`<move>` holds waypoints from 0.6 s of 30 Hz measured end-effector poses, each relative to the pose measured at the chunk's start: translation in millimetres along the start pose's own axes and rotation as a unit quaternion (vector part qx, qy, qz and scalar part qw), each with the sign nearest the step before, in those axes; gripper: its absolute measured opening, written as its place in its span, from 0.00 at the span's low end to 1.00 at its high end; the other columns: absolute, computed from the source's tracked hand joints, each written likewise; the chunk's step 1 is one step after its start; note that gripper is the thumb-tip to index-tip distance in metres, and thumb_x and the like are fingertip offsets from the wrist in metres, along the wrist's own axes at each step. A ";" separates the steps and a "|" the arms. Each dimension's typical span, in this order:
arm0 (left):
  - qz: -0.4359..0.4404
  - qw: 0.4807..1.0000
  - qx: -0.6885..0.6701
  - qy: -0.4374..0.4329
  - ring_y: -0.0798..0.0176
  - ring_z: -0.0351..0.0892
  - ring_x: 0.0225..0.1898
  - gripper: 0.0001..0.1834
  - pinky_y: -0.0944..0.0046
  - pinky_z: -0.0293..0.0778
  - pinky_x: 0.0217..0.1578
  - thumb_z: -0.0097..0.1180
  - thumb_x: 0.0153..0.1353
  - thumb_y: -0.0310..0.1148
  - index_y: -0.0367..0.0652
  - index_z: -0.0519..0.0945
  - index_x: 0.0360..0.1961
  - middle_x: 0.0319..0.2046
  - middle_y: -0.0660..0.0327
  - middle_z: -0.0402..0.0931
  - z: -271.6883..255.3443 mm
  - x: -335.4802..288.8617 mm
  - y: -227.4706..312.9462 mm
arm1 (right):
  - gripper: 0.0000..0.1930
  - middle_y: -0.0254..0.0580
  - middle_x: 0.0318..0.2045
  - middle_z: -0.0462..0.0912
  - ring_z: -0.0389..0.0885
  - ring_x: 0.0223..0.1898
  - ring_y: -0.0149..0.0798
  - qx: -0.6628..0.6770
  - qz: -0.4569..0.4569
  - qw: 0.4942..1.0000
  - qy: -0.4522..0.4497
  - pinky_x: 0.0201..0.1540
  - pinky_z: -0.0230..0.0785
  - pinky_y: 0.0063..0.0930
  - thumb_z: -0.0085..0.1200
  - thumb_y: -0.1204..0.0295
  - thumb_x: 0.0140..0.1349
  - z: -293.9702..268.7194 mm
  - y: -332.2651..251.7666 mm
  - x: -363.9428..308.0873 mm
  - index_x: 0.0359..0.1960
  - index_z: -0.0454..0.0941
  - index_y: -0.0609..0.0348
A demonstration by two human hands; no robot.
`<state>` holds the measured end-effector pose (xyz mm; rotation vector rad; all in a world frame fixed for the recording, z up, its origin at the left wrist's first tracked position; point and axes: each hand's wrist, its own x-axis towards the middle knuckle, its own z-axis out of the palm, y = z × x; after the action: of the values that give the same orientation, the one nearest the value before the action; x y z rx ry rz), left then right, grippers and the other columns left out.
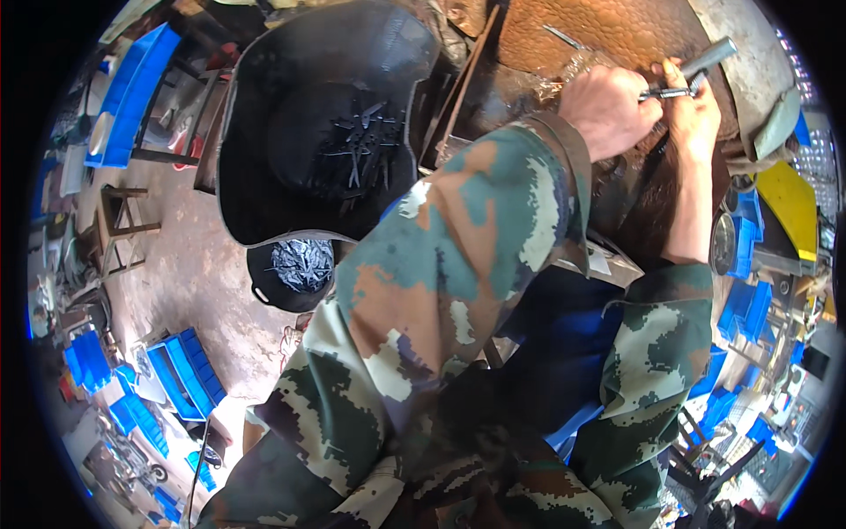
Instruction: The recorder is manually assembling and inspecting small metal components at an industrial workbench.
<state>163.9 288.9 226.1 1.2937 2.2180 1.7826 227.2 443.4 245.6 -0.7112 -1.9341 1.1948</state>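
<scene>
My left hand (pixel 604 108) is closed, knuckles up, at the edge of a brown, dented work surface (pixel 608 31). From its fingers a slim dark metal piece (pixel 664 93), like part of a pair of scissors, runs across to my right hand (pixel 693 119). My right hand is closed as well, thumb raised beside that piece. A grey metal cylinder (pixel 710 56), like a hammer head, sticks out past my right fingers; its lower part is hidden. Another slim metal piece (pixel 564 37) lies on the brown surface, beyond my left hand.
Left of my left arm stands a big black scoop-shaped container (pixel 264 132) with several dark scissor-like pieces (pixel 361 145) inside. Below it, a black bucket (pixel 264 286) holds shiny metal pieces (pixel 302 263). A wooden stool (pixel 132 227) and blue bins (pixel 187 375) stand on the floor farther left.
</scene>
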 end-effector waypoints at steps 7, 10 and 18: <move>-0.007 0.999 0.005 -0.039 0.40 0.81 0.35 0.21 0.46 0.76 0.40 0.56 0.57 0.49 0.39 0.83 0.28 0.30 0.46 0.81 -1.2 5.8 3.5 | 0.16 0.37 0.35 0.87 0.78 0.30 0.24 -0.001 -0.004 1.000 -0.001 0.32 0.69 0.18 0.66 0.65 0.62 -2.1 -9.5 -2.9 0.45 0.80 0.61; -0.029 0.996 0.024 -0.075 0.42 0.83 0.37 0.17 0.46 0.78 0.41 0.53 0.56 0.44 0.41 0.84 0.30 0.31 0.47 0.82 -2.9 8.0 1.8 | 0.15 0.36 0.34 0.87 0.75 0.27 0.22 0.009 -0.014 1.000 0.002 0.30 0.67 0.18 0.65 0.64 0.62 1.6 -7.7 -3.9 0.45 0.81 0.60; -0.025 0.997 0.020 -0.068 0.41 0.81 0.35 0.18 0.47 0.76 0.41 0.55 0.57 0.45 0.40 0.84 0.31 0.30 0.46 0.81 -6.0 6.0 2.5 | 0.14 0.33 0.33 0.86 0.70 0.23 0.19 0.001 0.007 1.000 0.010 0.25 0.63 0.16 0.65 0.64 0.62 -0.2 0.4 1.6 0.44 0.81 0.58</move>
<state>158.5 287.7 233.0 1.3125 2.2036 1.5901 226.4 444.8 245.9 -0.7344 -1.9128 1.1942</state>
